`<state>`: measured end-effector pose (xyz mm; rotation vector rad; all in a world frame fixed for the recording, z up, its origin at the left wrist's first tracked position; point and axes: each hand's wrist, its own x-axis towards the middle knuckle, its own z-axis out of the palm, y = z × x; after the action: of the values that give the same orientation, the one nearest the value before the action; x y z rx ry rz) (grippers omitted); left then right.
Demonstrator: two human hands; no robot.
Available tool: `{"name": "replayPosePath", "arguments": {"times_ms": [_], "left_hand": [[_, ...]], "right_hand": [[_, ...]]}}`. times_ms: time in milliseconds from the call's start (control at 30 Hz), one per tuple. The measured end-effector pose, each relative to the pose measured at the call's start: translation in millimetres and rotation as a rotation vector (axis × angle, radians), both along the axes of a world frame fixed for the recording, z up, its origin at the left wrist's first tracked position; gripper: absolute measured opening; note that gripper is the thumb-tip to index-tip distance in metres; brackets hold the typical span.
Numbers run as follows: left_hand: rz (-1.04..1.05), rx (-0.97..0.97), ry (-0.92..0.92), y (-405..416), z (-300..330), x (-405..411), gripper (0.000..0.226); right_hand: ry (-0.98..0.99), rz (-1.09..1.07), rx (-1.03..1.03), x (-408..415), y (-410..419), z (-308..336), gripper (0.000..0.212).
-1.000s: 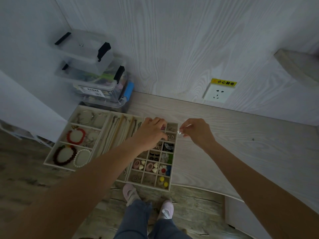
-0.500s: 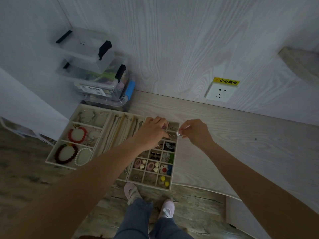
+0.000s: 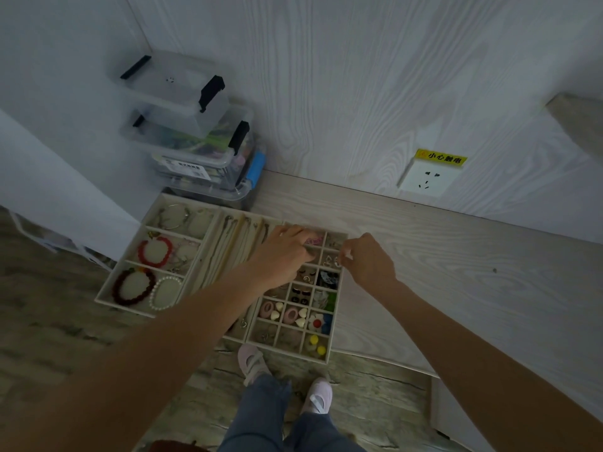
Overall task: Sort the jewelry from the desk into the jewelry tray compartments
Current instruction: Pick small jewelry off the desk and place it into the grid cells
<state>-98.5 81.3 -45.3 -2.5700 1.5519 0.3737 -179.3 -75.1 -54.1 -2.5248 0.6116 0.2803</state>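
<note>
Right hand [image 3: 367,261] lowered onto jewelry tray's [image 3: 107,293] right rim, something tiny seemingly pinched; orientation indiscernible. Left hand [image 3: 287,252] curled inside upper compartments, grip undetermined.

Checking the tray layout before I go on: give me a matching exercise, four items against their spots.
Items:
1 red bracelet
2 pearl bracelet
3 yellow beads
4 stacked clear boxes

Places:
A nearest right corner cell of the small grid
B desk, behind the tray, in the wall corner
C middle left compartment
D nearest left compartment, beside the dark bracelet

Pairs: 1-C, 2-D, 3-A, 4-B
</note>
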Motion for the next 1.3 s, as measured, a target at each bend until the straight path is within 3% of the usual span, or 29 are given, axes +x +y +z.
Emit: {"name": "replayPosePath", "arguments": {"times_ms": [333,433,1300], "left_hand": [[-0.019,-0.015,-0.024,-3.7,3.9,-2.5,0.055],[-0.028,-0.015,-0.029,-5.9,5.1,-3.1,0.056],[-0.045,0.028,-0.040,-9.5,8.7,-1.8,0.054]], "right_hand": [[-0.037,0.046,0.064,-3.9,-4.6,7.2,0.009],[-0.110,0.068,0.117,-6.9,-3.1,8.2,0.017],[0.082,0.039,-0.302,10.5,23.0,5.9,0.015]]}}
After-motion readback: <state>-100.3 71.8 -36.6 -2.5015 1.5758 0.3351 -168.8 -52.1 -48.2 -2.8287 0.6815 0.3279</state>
